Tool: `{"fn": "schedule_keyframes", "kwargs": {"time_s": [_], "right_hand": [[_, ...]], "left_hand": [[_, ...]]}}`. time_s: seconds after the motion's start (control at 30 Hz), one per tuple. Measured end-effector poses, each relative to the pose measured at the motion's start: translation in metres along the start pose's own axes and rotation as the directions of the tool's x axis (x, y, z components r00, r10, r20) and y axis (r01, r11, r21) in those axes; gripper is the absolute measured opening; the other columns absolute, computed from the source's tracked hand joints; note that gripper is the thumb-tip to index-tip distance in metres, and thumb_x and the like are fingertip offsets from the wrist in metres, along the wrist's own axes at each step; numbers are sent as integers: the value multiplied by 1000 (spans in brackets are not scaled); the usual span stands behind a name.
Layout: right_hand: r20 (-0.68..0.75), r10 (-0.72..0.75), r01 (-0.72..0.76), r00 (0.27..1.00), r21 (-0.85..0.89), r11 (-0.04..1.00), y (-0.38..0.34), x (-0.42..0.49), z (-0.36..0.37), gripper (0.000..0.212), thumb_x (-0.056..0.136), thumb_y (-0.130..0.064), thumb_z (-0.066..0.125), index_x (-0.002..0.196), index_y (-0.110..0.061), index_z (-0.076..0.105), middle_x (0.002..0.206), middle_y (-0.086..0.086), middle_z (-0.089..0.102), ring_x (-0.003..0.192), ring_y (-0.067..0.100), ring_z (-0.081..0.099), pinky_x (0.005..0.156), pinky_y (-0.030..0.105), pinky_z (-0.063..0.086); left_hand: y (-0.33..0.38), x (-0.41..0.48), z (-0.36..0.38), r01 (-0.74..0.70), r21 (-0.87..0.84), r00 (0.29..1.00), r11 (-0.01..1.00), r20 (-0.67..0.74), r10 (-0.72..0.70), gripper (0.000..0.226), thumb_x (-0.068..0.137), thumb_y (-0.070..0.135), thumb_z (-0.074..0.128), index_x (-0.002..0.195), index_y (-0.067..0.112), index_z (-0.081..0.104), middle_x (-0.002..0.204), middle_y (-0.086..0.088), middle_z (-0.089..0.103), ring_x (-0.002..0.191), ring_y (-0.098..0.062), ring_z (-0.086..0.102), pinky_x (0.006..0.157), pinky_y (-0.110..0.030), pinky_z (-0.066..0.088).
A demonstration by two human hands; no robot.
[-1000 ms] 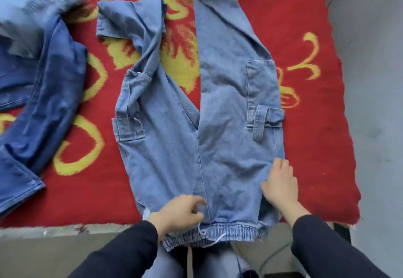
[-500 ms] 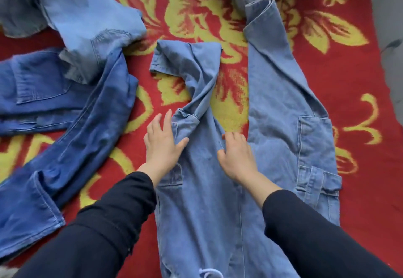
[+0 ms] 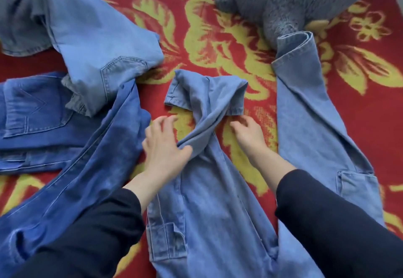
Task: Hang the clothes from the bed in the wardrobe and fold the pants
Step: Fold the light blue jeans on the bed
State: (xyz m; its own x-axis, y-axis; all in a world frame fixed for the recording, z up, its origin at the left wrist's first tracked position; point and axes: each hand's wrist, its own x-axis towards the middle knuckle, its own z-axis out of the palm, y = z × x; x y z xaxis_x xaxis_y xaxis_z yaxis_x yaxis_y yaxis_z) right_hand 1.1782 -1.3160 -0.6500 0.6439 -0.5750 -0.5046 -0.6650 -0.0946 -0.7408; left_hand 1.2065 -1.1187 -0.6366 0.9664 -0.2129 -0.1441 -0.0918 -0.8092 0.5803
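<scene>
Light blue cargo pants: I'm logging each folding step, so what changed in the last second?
Both hands moved from the waistband up the light blue cargo pants to the twisted leg: the left hand touches the twist, the right hand reaches near its hem, neither gripping. The twist, the straight leg and the darker jeans stayed put.

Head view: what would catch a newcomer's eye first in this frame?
The bright red and yellow floral bedspread fills the frame. At its centre lie light blue cargo pants with one leg twisted, and the left hand and right hand are on either side of the twist. A grey plush toy sits at top right, and darker jeans sprawl at left.
</scene>
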Motion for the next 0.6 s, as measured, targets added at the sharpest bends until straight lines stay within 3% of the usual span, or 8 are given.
{"fn": "schedule_keyframes", "kwargs": {"time_s": [0.07,0.13,0.23,0.3,0.37,0.47,0.53,0.6], "right_hand": [[8,154,-153,988,166,974,-12,22,2,68,89,-29,58,148,-15,27,121,6,61,91,18,64,76,28,52],[77,214,-227,974,242,943,-21,38,5,75,89,-26,59,151,-23,17,103,8,67,64,14,65,55,28,49],[125,223,-251,967,304,919,-32,53,10,37,93,-15,53,129,-11,46,63,5,68,40,14,58,38,22,41],[63,214,-223,975,308,925,-44,62,8,16,95,-12,47,105,-5,58,55,7,65,44,20,62,41,25,47],[-161,36,-11,986,153,988,-70,72,-1,16,92,-13,47,93,-5,61,72,12,67,68,28,65,62,38,54],[-367,-418,414,831,-95,905,-139,83,-21,13,86,-10,48,91,-13,60,84,1,60,82,19,55,76,33,46],[-196,-606,613,771,-33,790,-190,87,-29,35,84,0,46,113,-18,57,98,0,60,92,12,54,85,30,47],[80,-657,651,750,88,754,-221,92,-30,71,84,10,44,146,-23,30,130,10,52,110,8,53,80,26,50]], "left_hand": [[23,18,6,-185,-1,983,983,15,185,69,74,38,64,137,25,42,142,0,33,130,-22,25,105,-40,26],[36,34,16,-238,71,962,969,158,224,74,77,47,64,142,26,36,149,-1,24,137,-20,18,108,-41,23],[40,53,28,-217,219,940,951,311,143,53,83,44,62,128,21,47,141,-7,36,131,-26,33,104,-43,36],[43,61,26,-189,112,950,975,271,153,21,88,35,57,97,17,59,109,-3,55,102,-23,53,84,-38,46],[47,69,19,-11,-235,953,972,291,81,19,91,26,56,76,16,60,81,5,61,75,-13,56,66,-27,45],[50,91,-4,432,-720,881,543,465,-85,16,78,16,66,89,9,74,90,-10,73,80,-22,66,79,-33,51],[45,108,-14,495,-761,866,419,473,-164,23,73,17,65,91,8,76,93,-14,74,81,-26,70,83,-39,53],[37,126,-15,448,-763,893,466,365,-262,18,87,14,58,98,12,72,101,-13,72,91,-28,69,90,-42,51]]}}
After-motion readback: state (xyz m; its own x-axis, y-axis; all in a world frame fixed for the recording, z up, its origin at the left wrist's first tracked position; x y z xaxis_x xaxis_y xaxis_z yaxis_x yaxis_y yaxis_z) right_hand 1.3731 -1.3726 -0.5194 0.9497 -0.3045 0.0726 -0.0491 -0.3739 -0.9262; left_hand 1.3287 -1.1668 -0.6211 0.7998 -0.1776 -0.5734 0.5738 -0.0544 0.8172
